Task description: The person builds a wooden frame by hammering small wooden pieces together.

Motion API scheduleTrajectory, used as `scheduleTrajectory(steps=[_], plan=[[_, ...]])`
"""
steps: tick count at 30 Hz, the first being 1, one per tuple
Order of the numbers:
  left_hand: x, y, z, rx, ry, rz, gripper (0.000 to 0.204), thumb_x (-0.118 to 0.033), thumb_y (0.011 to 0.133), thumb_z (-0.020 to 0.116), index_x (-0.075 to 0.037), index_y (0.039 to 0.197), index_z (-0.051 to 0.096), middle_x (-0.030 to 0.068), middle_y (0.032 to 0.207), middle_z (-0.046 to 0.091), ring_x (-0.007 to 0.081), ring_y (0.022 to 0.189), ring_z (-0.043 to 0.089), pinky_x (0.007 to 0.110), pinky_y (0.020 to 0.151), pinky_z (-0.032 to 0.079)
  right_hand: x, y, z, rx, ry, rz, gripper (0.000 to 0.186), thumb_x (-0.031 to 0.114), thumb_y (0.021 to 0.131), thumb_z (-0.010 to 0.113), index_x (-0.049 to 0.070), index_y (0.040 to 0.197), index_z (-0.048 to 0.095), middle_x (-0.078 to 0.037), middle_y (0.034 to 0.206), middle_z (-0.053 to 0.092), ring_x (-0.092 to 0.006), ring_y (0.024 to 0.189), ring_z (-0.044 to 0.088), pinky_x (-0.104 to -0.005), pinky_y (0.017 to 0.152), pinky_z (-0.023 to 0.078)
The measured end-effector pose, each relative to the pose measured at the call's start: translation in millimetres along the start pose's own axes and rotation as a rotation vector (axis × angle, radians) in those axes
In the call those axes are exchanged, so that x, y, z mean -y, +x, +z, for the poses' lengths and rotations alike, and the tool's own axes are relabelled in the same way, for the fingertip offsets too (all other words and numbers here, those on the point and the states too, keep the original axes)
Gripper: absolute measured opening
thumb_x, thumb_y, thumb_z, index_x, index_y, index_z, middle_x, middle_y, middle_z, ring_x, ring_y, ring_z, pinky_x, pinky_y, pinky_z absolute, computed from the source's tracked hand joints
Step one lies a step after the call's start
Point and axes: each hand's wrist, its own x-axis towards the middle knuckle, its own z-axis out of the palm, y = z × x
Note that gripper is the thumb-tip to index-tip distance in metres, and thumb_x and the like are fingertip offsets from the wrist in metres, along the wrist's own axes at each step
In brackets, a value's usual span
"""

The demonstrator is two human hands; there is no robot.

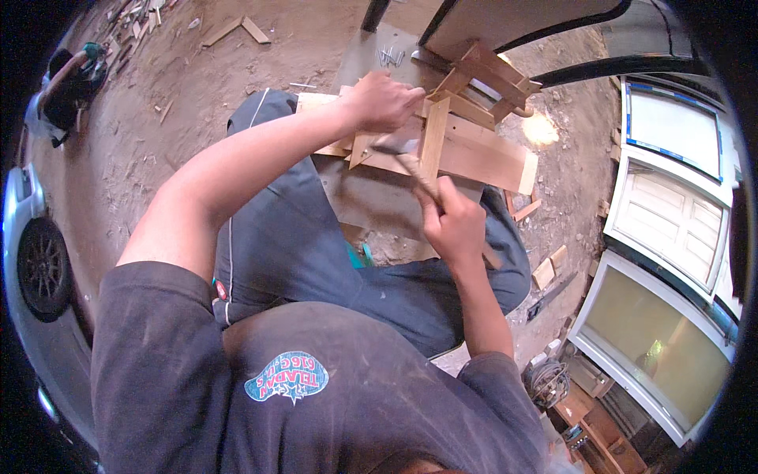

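Observation:
My right hand [454, 221] is wrapped round the wooden handle of a hammer [420, 175]. The hammer's blurred metal head lies over the joined wood in front of me. Closed and farther forward, my left hand [384, 103] is at the near end of a small wooden frame [474, 87]; what its fingers hold is hidden. Between the hands, a narrow wooden strip [433, 142] crosses a wide plank [493, 154]. This plank rests on a board across the front of my knees. Several loose nails [391, 57] lie beyond my left hand.
Another person [67, 91] is at the far left, above a parked car [47, 268]. Wood scraps [237, 31] litter the dirt floor. Dark curved metal legs [584, 71] stand at the far right. White framed panels [671, 213] and a coiled cable [546, 383] are on the right.

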Motion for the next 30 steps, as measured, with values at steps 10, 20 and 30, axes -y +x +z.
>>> scheduleTrajectory(steps=[10,20,30], plan=[[6.8,-1.5,7.0,0.057,0.015,0.01,0.032,-0.027,0.094,0.059,-0.008,0.12,0.062,0.0115,0.088,0.074,0.0316,0.076,0.074,0.046,0.07,0.053,1.1,-0.9,3.3,-0.077,0.213,0.05,0.025,0.031,0.095,0.069,0.008,0.095,0.06,-0.021,0.076,0.068,-0.0426,0.07,0.069,-0.0532,0.06,0.053],[-0.8,5.5,-6.9,0.156,-0.023,-0.039,0.027,-0.025,0.098,0.055,-0.007,0.117,0.061,0.0118,0.089,0.075,0.0309,0.082,0.074,0.045,0.075,0.053,-18.7,-4.7,23.9,-0.148,0.29,-0.068,0.022,0.026,0.093,0.07,0.008,0.09,0.059,-0.019,0.075,0.067,-0.0406,0.069,0.069,-0.0504,0.059,0.053],[1.1,2.2,-1.7,0.061,-0.064,0.0,0.029,-0.025,0.098,0.053,-0.007,0.119,0.064,0.0129,0.09,0.074,0.0317,0.08,0.074,0.045,0.074,0.054,-21.4,-6.8,38.8,0.009,-0.017,-0.073,0.02,0.022,0.094,0.073,0.007,0.091,0.06,-0.017,0.072,0.065,-0.0378,0.064,0.067,-0.0473,0.056,0.051]])
